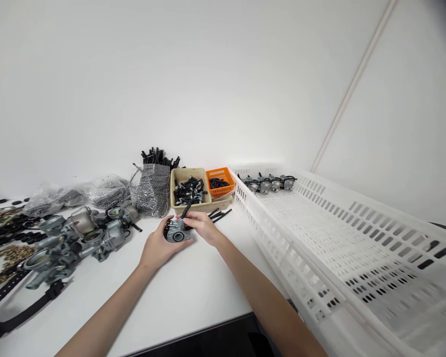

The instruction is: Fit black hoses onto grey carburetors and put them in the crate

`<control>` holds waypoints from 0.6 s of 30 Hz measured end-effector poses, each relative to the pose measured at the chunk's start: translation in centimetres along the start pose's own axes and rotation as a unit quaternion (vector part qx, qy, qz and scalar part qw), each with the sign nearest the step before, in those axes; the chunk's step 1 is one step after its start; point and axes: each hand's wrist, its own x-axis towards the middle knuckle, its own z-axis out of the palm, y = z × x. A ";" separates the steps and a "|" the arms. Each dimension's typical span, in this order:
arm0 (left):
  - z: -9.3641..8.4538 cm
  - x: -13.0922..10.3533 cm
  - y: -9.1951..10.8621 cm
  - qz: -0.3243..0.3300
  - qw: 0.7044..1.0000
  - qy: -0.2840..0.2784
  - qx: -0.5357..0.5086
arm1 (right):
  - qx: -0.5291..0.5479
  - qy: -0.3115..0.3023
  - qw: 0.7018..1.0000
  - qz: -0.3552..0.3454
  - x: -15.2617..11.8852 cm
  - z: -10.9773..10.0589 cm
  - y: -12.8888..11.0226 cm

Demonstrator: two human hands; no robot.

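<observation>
Grey metal fills the left hand (156,245). It is a small metal part (177,234), held just above or on the desk (193,287), in front of the tan bin (172,184); I cannot tell if it touches the desk. The left grip is wrapped around the metal part, with the thumb along the front, most likely so it can't wobble. The right grip is pinching the low end of a black tube (186,210) that pokes up from the top. Those fingers are close to the metal, maybe so they can push or turn the tube just where it joins.

The tan bin, full of little black bits, and the orange basket (220,192) are just past the hands, I guess so small bits are easy to reach. Some loose black tubes (222,216) lie by them. Bigger metal parts (113,235) sit in a heap on the left. On the right is a long white crate (267,233), with a neat row of small metal parts (264,184) at its far end, perhaps lined up so they don't bump.

The metal part looks dull and lumpy. A round hole with a thick ring faces the person. Its left side is dark, and fingers hide some of the top.
</observation>
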 end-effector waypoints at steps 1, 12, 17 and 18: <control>0.0 0.0 -0.1 0.000 1.000 0.001 0.002 | -0.005 0.004 1.000 -0.003 0.0 0.0 0.0; 0.3 0.2 -0.7 -0.007 0.999 0.008 0.030 | -0.070 0.092 0.993 -0.028 0.7 0.7 1.6; 0.3 0.2 -0.8 -0.007 1.000 0.009 0.028 | -0.070 0.058 0.995 -0.044 0.6 0.9 1.2; 0.2 0.1 -0.8 -0.006 1.000 0.009 0.026 | -0.068 0.054 0.995 -0.043 0.5 1.0 1.1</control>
